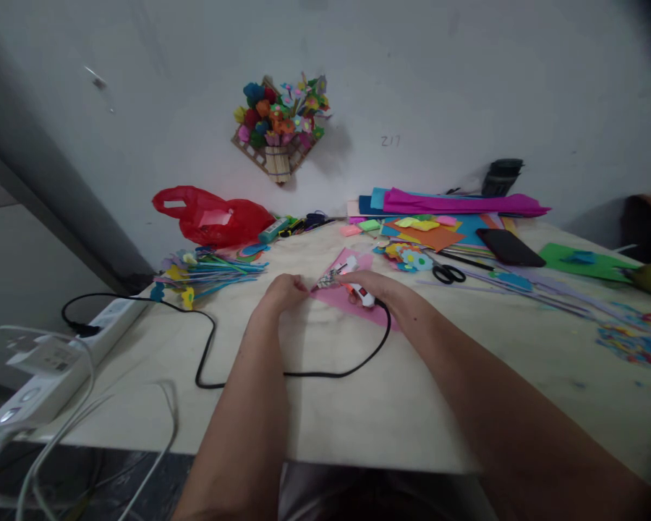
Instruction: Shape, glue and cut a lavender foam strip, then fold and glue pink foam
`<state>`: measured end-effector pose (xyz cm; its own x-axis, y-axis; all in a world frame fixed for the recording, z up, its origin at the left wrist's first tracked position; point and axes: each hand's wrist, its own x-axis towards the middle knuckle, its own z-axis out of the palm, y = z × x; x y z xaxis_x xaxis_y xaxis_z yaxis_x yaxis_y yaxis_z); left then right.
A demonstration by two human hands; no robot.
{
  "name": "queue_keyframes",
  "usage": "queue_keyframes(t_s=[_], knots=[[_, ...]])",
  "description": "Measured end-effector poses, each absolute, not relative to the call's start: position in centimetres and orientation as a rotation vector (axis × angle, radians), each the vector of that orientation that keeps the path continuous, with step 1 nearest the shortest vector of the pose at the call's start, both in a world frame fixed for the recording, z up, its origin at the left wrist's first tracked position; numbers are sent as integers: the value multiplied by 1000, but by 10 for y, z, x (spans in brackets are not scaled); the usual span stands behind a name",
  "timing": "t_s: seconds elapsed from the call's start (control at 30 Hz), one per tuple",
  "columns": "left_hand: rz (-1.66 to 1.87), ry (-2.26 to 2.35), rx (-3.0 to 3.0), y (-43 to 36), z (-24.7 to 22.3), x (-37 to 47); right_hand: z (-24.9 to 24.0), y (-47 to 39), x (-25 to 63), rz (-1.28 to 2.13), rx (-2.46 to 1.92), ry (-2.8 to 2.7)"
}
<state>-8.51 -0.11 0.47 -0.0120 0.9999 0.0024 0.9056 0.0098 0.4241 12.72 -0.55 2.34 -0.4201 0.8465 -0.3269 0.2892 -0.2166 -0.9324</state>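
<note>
My right hand (369, 281) is wrapped round a white hot glue gun (364, 295) with a red switch. Its nozzle end points left, and a black cord (383, 334) runs from its back. My left hand (287, 291) is closed in a pinch close to the nozzle tip; whatever lies between its fingertips is too small to make out. Beneath the glue gun lies a pink sheet (339, 302), partly covered by my right hand.
Behind stand a red plastic bag (211, 221) and coloured sheets (456, 202). Foam flowers on stems (211, 271) lie left, black-handled scissors (448, 273) and a phone (510, 247) right. The cord crosses the table to a white power strip (108, 322).
</note>
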Motion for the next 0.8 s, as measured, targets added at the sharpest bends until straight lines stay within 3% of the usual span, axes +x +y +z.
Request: queue_keyframes(t_s=[0.8], knots=[[452, 1966, 1891, -5, 10, -82, 29, -11, 125, 1674, -1382, -1584]])
